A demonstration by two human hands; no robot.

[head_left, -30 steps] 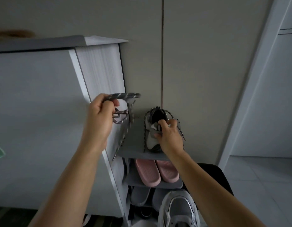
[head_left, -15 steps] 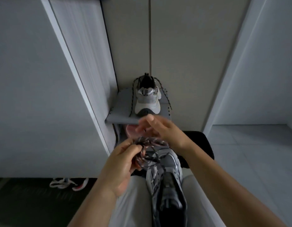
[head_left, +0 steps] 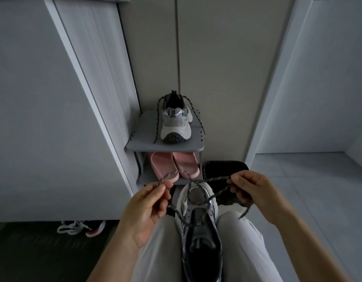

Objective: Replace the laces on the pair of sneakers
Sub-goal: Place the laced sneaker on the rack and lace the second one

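A grey and white sneaker lies between my thighs, toe pointing away from me, with no lace threaded through its eyelets. A grey speckled lace is stretched and looped above its toe. My left hand pinches one part of the lace at the left. My right hand grips the lace at the right, and a loose end hangs below it. The other sneaker stands on the top of a small grey shoe rack, heel toward me, its laces hanging loose on both sides.
Pink slippers sit on the rack's second shelf. A white cabinet stands close at the left, with a shoe with white laces under it. A black object lies right of the rack. Tiled floor spreads at the right.
The bundled lace has been pulled apart: my hands have moved away from each other, left and right, stretching it over the sneaker on my lap. The view tilted further down.
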